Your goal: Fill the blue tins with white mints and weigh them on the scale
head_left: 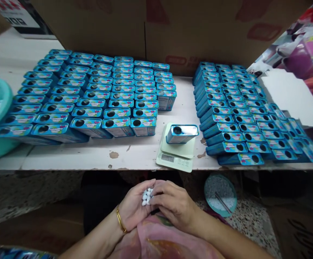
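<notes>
My left hand [135,203] is cupped palm up below the table's edge, with several small white candies [146,198] lying in it. Over the candies rests my right hand [174,203], its curled fingers touching them; whether it pinches any is hidden. A blue tin [183,135] with a round dark opening on top stands on a pale green scale [176,151] at the table's front edge. The scale's display is too blurred to read.
Rows of blue tins [116,122] stand left of the scale, more tins [230,136] right of it. A turquoise basin [0,118] sits far left. Cardboard [105,32] rises behind. On the floor, a bowl [219,192] of white pieces holds a metal utensil.
</notes>
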Available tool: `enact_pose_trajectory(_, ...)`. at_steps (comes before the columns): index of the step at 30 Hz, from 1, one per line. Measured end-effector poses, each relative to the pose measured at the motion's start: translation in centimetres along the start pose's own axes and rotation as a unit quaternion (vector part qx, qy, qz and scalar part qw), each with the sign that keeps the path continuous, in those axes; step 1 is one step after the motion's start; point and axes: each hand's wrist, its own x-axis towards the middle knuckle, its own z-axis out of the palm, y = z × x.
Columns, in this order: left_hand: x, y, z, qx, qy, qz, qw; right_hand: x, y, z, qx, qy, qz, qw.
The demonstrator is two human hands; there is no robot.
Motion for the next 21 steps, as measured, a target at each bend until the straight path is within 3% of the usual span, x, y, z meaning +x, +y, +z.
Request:
enact_pose_trajectory(8,0.9,0.1,1.1,-0.010,-0.010,-0.009,1.000,-0.3,0.6,-1.1,-0.011,0.022,-0.002,1.000)
enact_pose_trajectory(11,1.1,0.2,1.3,0.019,0.013,-0.001,1.000,-0.7,0.4,-3.3,-0.037,0.068,0.002,0.997)
enact_pose_trajectory(16,1.1,0.4,1.1,0.080,0.048,-0.015,0.996,1.1,0.3,-8.6,-0.148,0.213,0.007,0.966)
enact_pose_trajectory(21,1.0,0.3,0.5,0.064,0.027,-0.003,0.998,5.5,1.5,-11.5,-0.200,0.232,-0.042,0.951)
